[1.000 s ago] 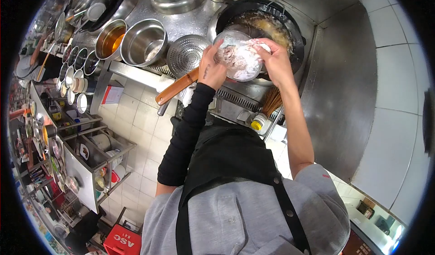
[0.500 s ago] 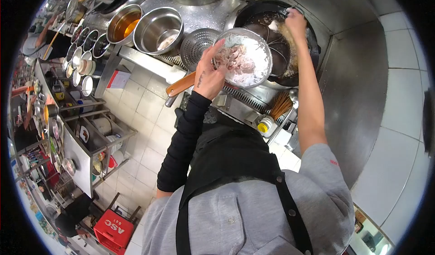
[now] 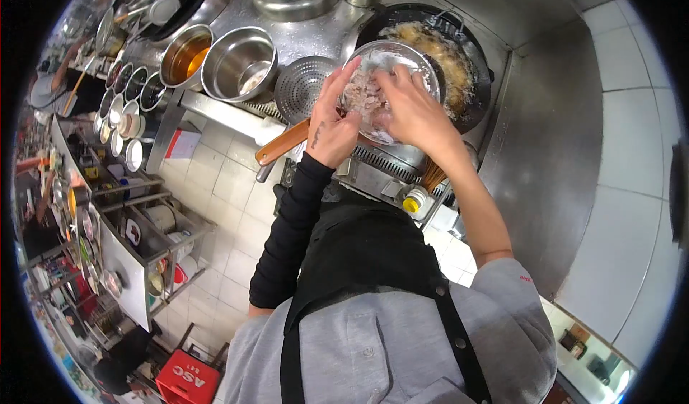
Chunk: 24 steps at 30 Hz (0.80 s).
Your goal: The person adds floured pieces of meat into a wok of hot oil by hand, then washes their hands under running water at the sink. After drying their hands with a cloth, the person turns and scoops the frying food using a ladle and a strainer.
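Observation:
A steel bowl (image 3: pixel 430 81) of pale raw meat pieces (image 3: pixel 364 95) coated in white flour overlaps the near left edge of a black wok (image 3: pixel 482 106). My left hand (image 3: pixel 335 120) is on the bowl's left side, closed at its rim, with the fingertips by the meat. Over the bowl's right half, my right hand (image 3: pixel 420 113) dips its bent fingers into the meat; their tips are partly hidden. Inside the wok, oil (image 3: pixel 430 41) bubbles with light foam around frying pieces.
A perforated ladle (image 3: pixel 305 85) with a wooden handle (image 3: pixel 283 143) lies left of the bowl. Beyond it stand a steel pot (image 3: pixel 240 52) and a pot of amber liquid (image 3: pixel 188 56). A yellow-capped bottle (image 3: pixel 414 200) and bamboo brush (image 3: pixel 433 176) are near the counter's front edge.
My right hand has come from over the wok's far right side back to the meat in the bowl. Foam has spread across the oil. My left hand stays at the bowl.

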Available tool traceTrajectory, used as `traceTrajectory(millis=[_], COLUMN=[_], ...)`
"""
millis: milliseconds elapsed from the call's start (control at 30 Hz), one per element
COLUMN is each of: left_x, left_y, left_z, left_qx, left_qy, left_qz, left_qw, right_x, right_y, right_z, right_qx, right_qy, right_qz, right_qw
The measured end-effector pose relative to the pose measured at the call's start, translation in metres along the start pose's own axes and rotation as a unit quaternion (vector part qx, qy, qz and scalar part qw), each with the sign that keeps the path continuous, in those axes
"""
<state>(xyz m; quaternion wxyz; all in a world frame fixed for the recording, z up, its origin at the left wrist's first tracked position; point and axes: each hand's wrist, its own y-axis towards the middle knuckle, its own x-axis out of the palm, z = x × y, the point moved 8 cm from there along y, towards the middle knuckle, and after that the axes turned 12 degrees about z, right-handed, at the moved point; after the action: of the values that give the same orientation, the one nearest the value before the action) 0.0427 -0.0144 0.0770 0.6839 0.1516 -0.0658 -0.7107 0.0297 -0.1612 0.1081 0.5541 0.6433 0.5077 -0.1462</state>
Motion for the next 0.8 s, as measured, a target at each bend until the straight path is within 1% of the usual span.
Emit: traceTrajectory(millis=[33,133,167,233,267,300,400,433,467,500,567,667,700,800], left_x=[0.006,0.007,0.007,0.007,0.008,0.008,0.012,0.014,0.017,0.02,0.026,0.029,0.028,0.028], left_y=[0.002,0.003,0.004,0.006,0.006,0.006,0.006,0.006,0.006,0.005,0.004,0.005,0.004,0.004], left_z=[0.006,0.0,-0.001,-0.004,-0.007,-0.009,-0.011,-0.011,-0.011,-0.01,-0.008,-0.013,-0.016,-0.021], left_qx=[0.001,-0.023,-0.031,-0.037,-0.032,-0.028,-0.03,-0.027,-0.025,-0.023,-0.02,-0.029,-0.037,-0.035], left_qy=[0.001,-0.003,-0.007,-0.006,-0.001,0.005,-0.008,-0.005,-0.003,-0.001,0.0,0.014,0.021,0.029], left_qz=[-0.007,-0.004,-0.006,-0.007,-0.006,-0.006,-0.01,-0.012,-0.014,-0.017,-0.026,-0.015,-0.005,-0.01], left_qw=[1.0,1.0,0.999,0.999,0.999,1.0,0.999,1.0,1.0,1.0,0.999,0.999,0.999,0.999], right_x=[0.002,-0.009,-0.015,-0.017,-0.017,-0.02,0.002,0.005,0.011,0.01,0.011,-0.007,-0.018,-0.026], right_y=[0.002,0.012,0.013,0.009,0.008,0.006,-0.007,-0.007,-0.013,-0.01,-0.015,-0.003,0.001,0.003], right_z=[0.006,0.026,0.031,0.05,0.057,0.057,0.072,0.071,0.069,0.054,0.032,0.024,0.025,0.031], right_qx=[-0.002,0.113,0.176,0.236,0.264,0.325,0.404,0.361,0.355,0.23,0.087,0.144,0.19,0.208], right_qy=[-0.024,0.046,0.087,0.188,0.237,0.278,0.434,0.373,0.33,0.225,0.103,0.127,0.112,0.189], right_qz=[-0.001,-0.077,-0.086,-0.057,-0.041,-0.054,0.002,-0.033,-0.036,-0.027,-0.046,-0.094,-0.071,-0.016], right_qw=[1.0,0.99,0.977,0.952,0.934,0.902,0.805,0.854,0.874,0.947,0.99,0.977,0.973,0.96])
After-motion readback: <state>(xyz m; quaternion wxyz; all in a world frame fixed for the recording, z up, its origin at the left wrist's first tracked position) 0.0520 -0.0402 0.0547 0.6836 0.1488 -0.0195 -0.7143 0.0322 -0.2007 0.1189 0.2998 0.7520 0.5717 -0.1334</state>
